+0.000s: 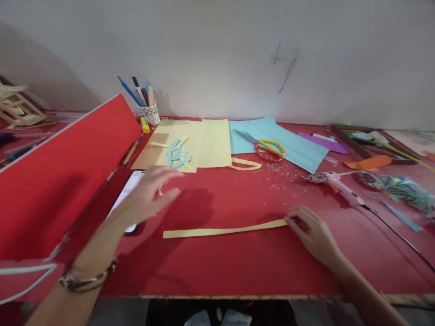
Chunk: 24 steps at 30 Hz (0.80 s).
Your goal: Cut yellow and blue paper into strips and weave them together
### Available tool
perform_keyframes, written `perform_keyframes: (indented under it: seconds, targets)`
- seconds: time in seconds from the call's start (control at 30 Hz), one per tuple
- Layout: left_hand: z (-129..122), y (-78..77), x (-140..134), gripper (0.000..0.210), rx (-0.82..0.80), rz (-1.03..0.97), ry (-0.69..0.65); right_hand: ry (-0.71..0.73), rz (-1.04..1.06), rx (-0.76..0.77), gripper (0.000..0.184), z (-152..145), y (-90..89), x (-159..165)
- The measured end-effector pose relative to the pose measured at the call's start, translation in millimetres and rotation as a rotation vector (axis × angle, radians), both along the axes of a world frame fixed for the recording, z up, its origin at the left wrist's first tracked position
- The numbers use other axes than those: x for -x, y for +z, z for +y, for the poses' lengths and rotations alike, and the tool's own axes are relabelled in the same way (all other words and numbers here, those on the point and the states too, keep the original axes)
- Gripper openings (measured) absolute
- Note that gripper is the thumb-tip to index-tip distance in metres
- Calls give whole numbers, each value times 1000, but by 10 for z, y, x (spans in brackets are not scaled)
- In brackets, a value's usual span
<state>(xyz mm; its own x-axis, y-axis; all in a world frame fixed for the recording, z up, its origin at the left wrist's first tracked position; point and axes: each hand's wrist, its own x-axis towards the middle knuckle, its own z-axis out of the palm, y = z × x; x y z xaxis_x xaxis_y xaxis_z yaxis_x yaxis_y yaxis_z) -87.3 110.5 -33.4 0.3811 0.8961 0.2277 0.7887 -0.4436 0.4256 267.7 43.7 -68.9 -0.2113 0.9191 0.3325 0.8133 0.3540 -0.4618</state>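
A long narrow strip of pale yellow paper (220, 231) lies across the red table near its front. My right hand (311, 233) pinches the strip's right end between thumb and fingers. Nothing is in my left hand (152, 192), which hovers over a lit phone (131, 185) with its fingers and thumb apart. Beyond it, short blue and yellow woven paper strips (178, 153) rest on pale yellow paper sheets (214, 142). A yellow paper loop (245, 164) sits at the sheets' front edge. Scissors with red and yellow handles (268, 148) lie on blue paper (295, 145).
A long red panel (78, 167) slants up at left. A pen cup (150, 113) stands by the wall, near a yellow glue stick (145, 125). To the right are a pink glue gun (340, 185) with its black cord, paper scraps and a blue-green shredded bundle (408, 194).
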Motion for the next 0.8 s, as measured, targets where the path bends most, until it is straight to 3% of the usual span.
perform_keyframes:
  seconds: [0.1,0.2,0.33,0.5,0.63,0.8]
  targets:
    - [-219,79,-581,37,227,69,-357,-13,23,-39,21,51,109,82]
    - [-308,63,-1027,49,282,119,-460,70,46,-91,18,159,287,200]
    - [-240,-28,-1270,39,286,169,-388,180,115,-160,15,372,444,342]
    - [-163,-115,-1233,39,90,374,-185,180,316,-129,17,538,276,435]
    - [-127,-168,-1152,40,-15,494,-181,241,247,-69,16,521,147,418]
    - [-125,-223,-1166,36,-53,490,-229,299,8,-84,13,484,190,389]
